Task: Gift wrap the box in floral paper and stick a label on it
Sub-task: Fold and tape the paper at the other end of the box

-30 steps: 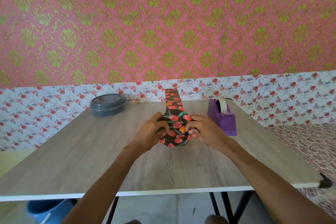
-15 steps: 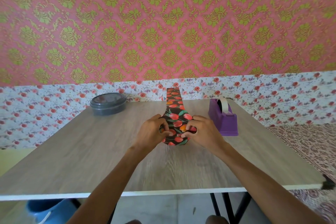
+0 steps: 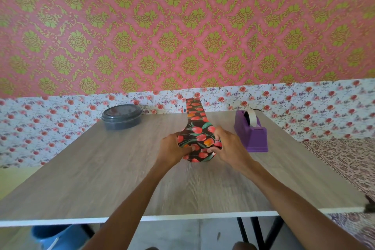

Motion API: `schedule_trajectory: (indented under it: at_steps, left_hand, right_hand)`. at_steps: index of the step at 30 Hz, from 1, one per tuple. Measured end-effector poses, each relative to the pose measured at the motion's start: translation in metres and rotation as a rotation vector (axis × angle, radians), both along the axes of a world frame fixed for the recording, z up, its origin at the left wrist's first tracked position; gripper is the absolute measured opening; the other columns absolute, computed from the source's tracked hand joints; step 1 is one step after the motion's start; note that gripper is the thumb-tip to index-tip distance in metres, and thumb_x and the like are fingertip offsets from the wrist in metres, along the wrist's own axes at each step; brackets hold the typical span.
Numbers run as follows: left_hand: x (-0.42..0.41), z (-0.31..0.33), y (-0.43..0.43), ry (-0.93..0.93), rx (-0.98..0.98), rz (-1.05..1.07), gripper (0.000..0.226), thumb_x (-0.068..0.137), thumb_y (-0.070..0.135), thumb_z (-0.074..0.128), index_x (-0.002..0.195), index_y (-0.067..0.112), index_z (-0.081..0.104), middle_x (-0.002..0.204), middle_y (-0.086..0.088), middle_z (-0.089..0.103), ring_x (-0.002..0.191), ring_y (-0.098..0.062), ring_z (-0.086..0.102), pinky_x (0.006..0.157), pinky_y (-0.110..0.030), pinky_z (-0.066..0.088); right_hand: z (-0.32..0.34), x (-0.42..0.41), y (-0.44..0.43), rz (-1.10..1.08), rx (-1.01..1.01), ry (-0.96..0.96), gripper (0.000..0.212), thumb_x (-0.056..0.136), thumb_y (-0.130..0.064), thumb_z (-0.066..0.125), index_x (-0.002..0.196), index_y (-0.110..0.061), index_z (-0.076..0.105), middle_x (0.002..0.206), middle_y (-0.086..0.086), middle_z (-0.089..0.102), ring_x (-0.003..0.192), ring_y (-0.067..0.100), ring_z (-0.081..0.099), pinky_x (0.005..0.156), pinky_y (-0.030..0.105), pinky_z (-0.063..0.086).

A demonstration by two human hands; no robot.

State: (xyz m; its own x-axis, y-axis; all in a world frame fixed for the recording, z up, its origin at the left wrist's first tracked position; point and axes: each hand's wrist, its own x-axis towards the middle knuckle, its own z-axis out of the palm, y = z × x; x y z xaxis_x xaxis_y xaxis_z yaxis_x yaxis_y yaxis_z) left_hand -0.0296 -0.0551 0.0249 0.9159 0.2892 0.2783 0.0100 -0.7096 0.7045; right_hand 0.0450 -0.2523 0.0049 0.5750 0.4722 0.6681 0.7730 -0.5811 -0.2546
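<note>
Head view over a wooden desk (image 3: pixel 97 178). At mid-desk, a wrapped box (image 3: pixel 197 141) in dark floral paper (image 3: pixel 195 110), one long strip trailing to the far edge. Gripped at either side by left hand (image 3: pixel 172 149) and right hand (image 3: pixel 230 146), fingers curled onto the paper. Far left, grey lidded tub (image 3: pixel 121 116); near the right hand, purple tape dispenser (image 3: pixel 252 137).

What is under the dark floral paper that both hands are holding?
Only the floral paper shows, bulging between the left hand and the right hand. Whatever it wraps is fully covered and cannot be seen.
</note>
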Motion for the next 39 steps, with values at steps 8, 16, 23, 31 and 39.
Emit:
schedule_trajectory:
  at_steps: [8, 16, 23, 31, 39]
  left_hand:
    - [0.008, 0.001, -0.018, -0.001, 0.025, -0.077, 0.046, 0.081, 0.034, 0.077, 0.122, 0.015, 0.067, 0.114, -0.001, 0.072, 0.096, -0.014, 0.071, 0.079, -0.022, 0.056]
    - [0.007, 0.0, -0.052, -0.099, 0.003, -0.169, 0.072, 0.086, 0.02, 0.074, 0.142, 0.027, 0.029, 0.13, -0.006, 0.063, 0.11, -0.02, 0.066, 0.086, -0.033, 0.056]
    - [0.012, -0.005, -0.057, -0.165, 0.348, -0.264, 0.096, 0.091, 0.014, 0.067, 0.15, 0.05, -0.001, 0.144, -0.002, 0.038, 0.123, -0.025, 0.055, 0.099, -0.043, 0.051]
    - [0.015, -0.011, -0.058, -0.177, 0.494, -0.239, 0.072, 0.094, 0.014, 0.06, 0.148, 0.043, 0.022, 0.15, -0.001, 0.022, 0.121, -0.028, 0.057, 0.094, -0.039, 0.055]
    - [0.01, -0.01, -0.067, -0.197, 0.462, -0.22, 0.055, 0.094, 0.01, 0.055, 0.139, 0.038, 0.041, 0.152, -0.001, 0.018, 0.119, -0.031, 0.057, 0.092, -0.035, 0.055]
  right_hand:
    - [0.002, -0.002, -0.014, -0.015, 0.243, 0.328, 0.082, 0.064, -0.025, 0.091, 0.124, -0.029, 0.036, 0.106, 0.001, 0.065, 0.093, 0.012, 0.066, 0.073, 0.025, 0.059]
    - [0.009, -0.004, -0.045, -0.029, 0.232, 0.353, 0.071, 0.068, -0.018, 0.089, 0.119, -0.029, 0.04, 0.108, -0.002, 0.065, 0.091, 0.008, 0.067, 0.072, 0.013, 0.054]
    - [0.009, -0.004, -0.058, -0.037, 0.182, 0.336, 0.075, 0.071, -0.017, 0.087, 0.125, -0.032, 0.037, 0.115, 0.002, 0.066, 0.098, 0.013, 0.068, 0.08, 0.025, 0.059]
    - [0.016, 0.0, -0.059, -0.093, -0.04, 0.27, 0.089, 0.074, -0.024, 0.085, 0.142, -0.022, 0.028, 0.1, -0.003, 0.058, 0.086, 0.018, 0.065, 0.057, 0.005, 0.039]
    - [0.037, 0.018, -0.092, -0.051, 0.127, 0.297, 0.054, 0.087, -0.036, 0.071, 0.133, -0.018, 0.05, 0.116, -0.005, 0.059, 0.102, 0.012, 0.06, 0.084, 0.019, 0.048]
